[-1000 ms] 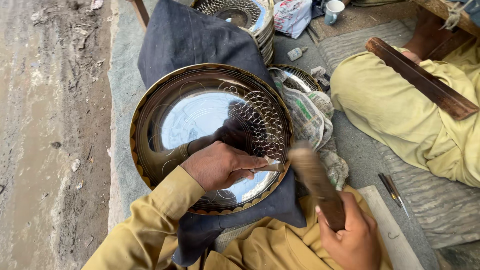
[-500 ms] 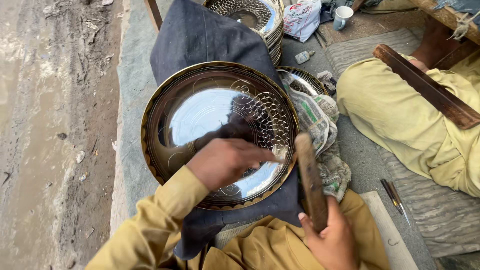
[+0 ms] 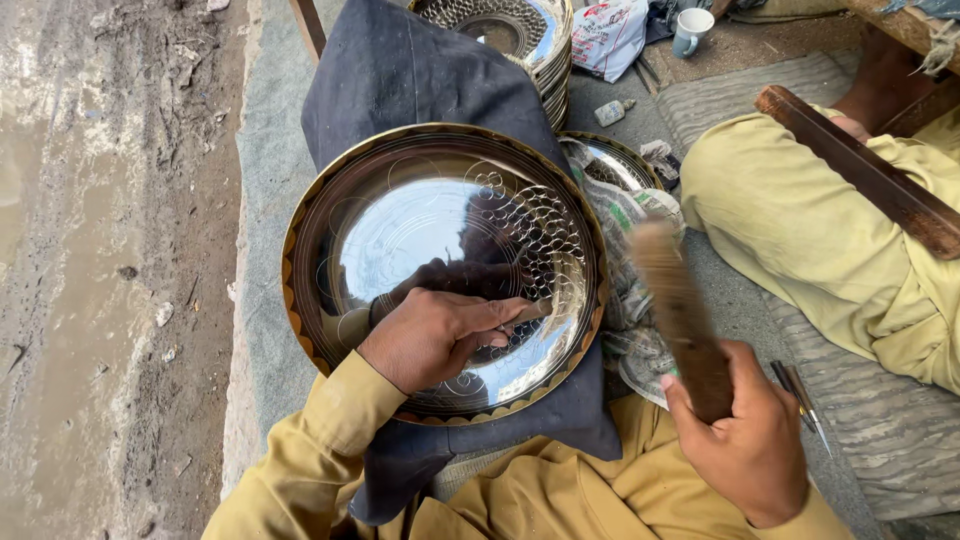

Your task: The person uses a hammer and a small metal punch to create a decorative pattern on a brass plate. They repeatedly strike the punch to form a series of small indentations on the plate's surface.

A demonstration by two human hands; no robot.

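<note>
Since half a second ago, the mallet point(image 3: 678, 315) is swinging away from the tray point(image 3: 440, 265), blurred, toward the right. Going from the left: muddy ground point(image 3: 100, 270) is lying beside a grey mat point(image 3: 265, 200). On a dark cloth point(image 3: 400, 70) the round shiny tray is resting, partly patterned with small circles. The left hand point(image 3: 432, 335) is pressing on it, fingers closed on a thin punch point(image 3: 530, 310). The right hand point(image 3: 745, 440) is gripping the mallet's handle tightly. Another person's yellow-clad leg point(image 3: 800, 220) is lying further right.
</note>
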